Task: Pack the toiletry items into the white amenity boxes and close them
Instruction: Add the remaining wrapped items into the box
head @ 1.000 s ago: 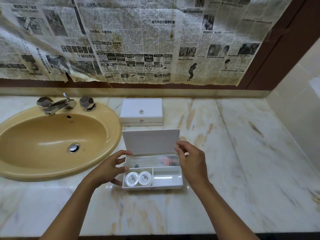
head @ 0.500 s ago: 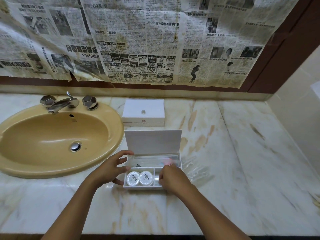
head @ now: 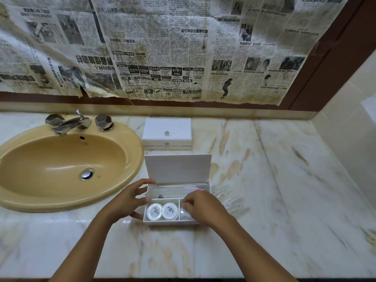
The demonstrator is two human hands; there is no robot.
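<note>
Round soaps (head: pixel 162 211) (glossy) in compartmented box (head: pixel 147 220)

Marble counter (head: pixel 284 190), tan sink (head: pixel 61 169), newspapered wall (head: pixel 162 47)
</note>
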